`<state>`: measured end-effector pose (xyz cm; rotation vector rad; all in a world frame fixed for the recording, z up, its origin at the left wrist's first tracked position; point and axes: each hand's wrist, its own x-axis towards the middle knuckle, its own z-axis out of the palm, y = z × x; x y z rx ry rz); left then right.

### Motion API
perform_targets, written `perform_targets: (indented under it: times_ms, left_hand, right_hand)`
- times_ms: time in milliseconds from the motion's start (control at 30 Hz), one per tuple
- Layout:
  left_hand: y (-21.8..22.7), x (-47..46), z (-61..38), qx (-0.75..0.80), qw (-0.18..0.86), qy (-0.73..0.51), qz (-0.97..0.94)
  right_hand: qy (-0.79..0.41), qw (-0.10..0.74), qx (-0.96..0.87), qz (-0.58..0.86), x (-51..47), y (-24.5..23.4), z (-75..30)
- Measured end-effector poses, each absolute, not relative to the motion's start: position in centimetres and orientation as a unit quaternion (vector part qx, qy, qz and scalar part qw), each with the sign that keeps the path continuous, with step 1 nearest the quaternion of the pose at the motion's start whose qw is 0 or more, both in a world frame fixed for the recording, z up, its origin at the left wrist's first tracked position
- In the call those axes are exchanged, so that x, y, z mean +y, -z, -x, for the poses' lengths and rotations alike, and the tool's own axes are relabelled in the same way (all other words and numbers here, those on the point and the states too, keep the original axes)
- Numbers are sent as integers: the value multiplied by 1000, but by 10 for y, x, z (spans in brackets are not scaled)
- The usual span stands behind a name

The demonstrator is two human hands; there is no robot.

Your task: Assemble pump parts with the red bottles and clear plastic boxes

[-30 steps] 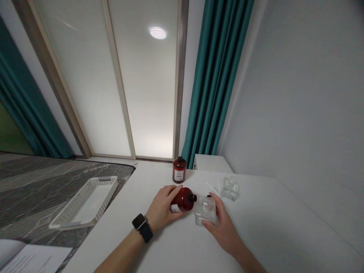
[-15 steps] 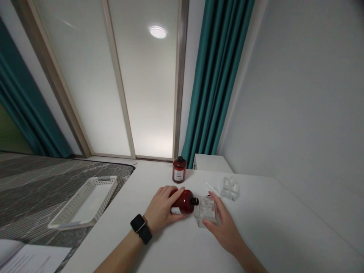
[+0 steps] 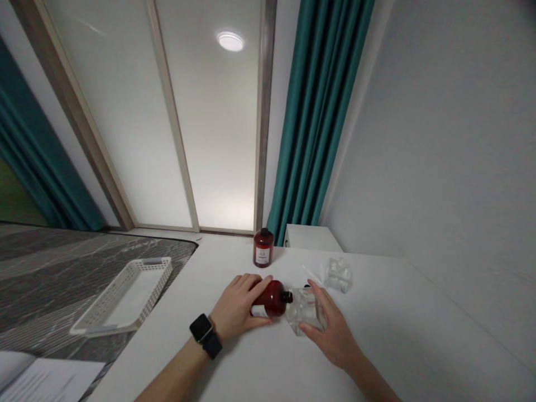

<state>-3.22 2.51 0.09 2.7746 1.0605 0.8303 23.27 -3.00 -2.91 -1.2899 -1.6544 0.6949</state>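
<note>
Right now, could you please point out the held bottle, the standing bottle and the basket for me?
Held bottle [image 3: 274, 298]: head view, on its rounded shoulder.
Standing bottle [image 3: 263, 255]: head view, on its white label.
Basket [image 3: 130, 297]: head view, on its floor.

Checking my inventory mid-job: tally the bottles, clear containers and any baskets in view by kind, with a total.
Red-brown bottles: 2 (one in the left hand)
Clear containers: 2 (one in the right hand)
White basket: 1
Total: 5
</note>
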Motion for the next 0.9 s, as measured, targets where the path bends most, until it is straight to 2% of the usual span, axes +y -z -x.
perform_targets:
  times_ms: [567, 900]
  left_hand:
    - [-5, 28, 35, 318, 24, -230, -920]
    - [-3, 26, 35, 307, 16, -261, -915]
  right_hand:
    - [-237, 425, -701, 522, -32, 28, -239]
    - [-134, 377, -778, 484, -29, 26, -247]
